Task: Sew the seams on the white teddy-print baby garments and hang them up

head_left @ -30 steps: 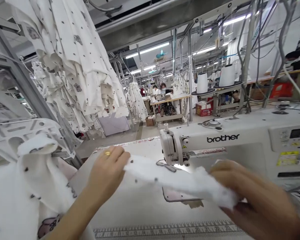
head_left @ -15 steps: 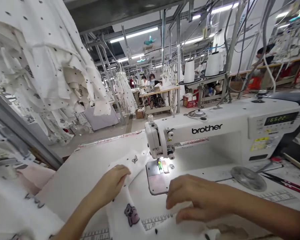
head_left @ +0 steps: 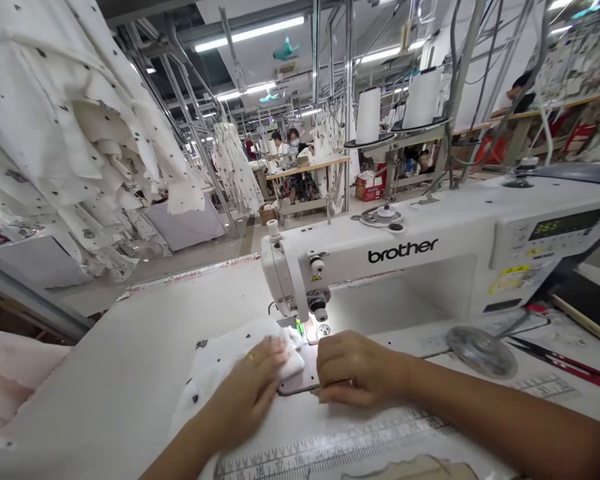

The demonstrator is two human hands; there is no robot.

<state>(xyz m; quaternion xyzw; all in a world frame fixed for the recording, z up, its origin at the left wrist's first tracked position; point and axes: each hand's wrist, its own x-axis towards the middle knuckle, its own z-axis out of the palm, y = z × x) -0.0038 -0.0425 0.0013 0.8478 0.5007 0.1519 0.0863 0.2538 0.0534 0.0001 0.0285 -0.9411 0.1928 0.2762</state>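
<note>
A white fabric piece with small dark dots [head_left: 215,370] lies bunched on the sewing table, its folded edge by the presser foot [head_left: 300,327] of a white Brother sewing machine [head_left: 380,260]. My left hand [head_left: 245,390], wearing a gold ring, presses down on it and grips that fold. My right hand [head_left: 357,367] sits just to the right, with curled fingers at the edge of the metal needle plate [head_left: 300,377]. It holds nothing that I can see. The needle area is partly hidden by the fabric.
A printed ruler scale [head_left: 330,447] runs along the table's near side. To the right lie a clear round disc [head_left: 480,351] and red-handled snips [head_left: 565,355]. Spotted garments [head_left: 80,133] hang at left, pink cloth [head_left: 10,367] lies beyond the table edge, and co-workers [head_left: 285,160] sit far back.
The fabric, held up between both hands earlier, then laid flat, is now bunched by the presser foot. My right hand has moved left to the needle plate, and the view has tilted.
</note>
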